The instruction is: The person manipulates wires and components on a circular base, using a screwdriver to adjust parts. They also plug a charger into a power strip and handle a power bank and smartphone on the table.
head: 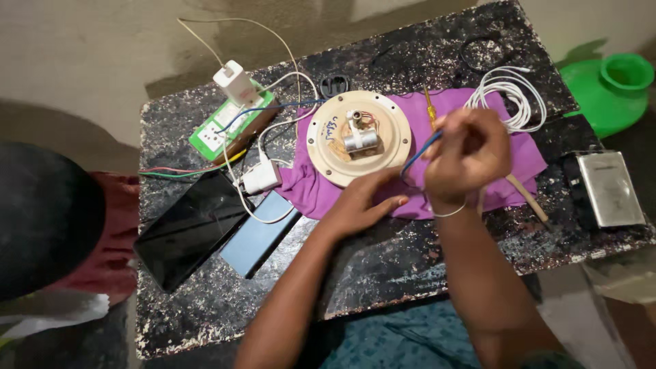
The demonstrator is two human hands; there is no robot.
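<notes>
My right hand (468,156) is raised over a purple cloth (471,106) and pinches a thin blue wire (418,156) that loops down from its fingers. My left hand (361,203) rests on the cloth's front edge, fingertips by the lower end of that wire, just in front of a round cream disc (393,126) with a small metal cylinder (360,140) mounted at its centre. Whether the left fingers grip the wire is hidden. A yellow-handled screwdriver (430,109) lies right of the disc.
On the speckled black table (383,266) lie a dark tablet (188,229), a blue phone (258,232), a white charger (262,176), a green socket board (229,126) with a white plug, coiled white cable (512,92), a silver flat box (609,188). A green pot (611,85) stands beyond.
</notes>
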